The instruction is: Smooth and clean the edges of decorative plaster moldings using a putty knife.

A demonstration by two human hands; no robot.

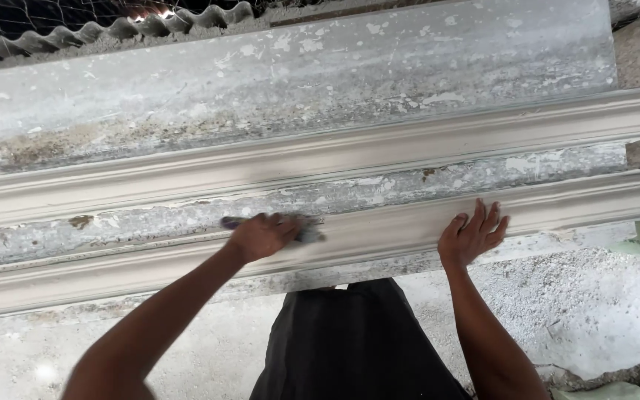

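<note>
Two long white plaster cornice mouldings lie side by side on a grey workbench; the near moulding [379, 226] runs left to right in front of me. My left hand [261, 235] is closed around a small scraper-like tool [307, 231] with a purple handle end showing at its left, pressed on the near moulding's top edge. My right hand [472, 234] rests flat on the same moulding further right, fingers spread, holding nothing. The far moulding [320, 159] lies parallel behind it.
The workbench top [298, 70] is stained and flecked with dried plaster. A corrugated sheet [112, 30] and wire mesh stand behind it. The floor [594, 304] is covered in white plaster debris. A concrete block [635, 52] sits at the far right.
</note>
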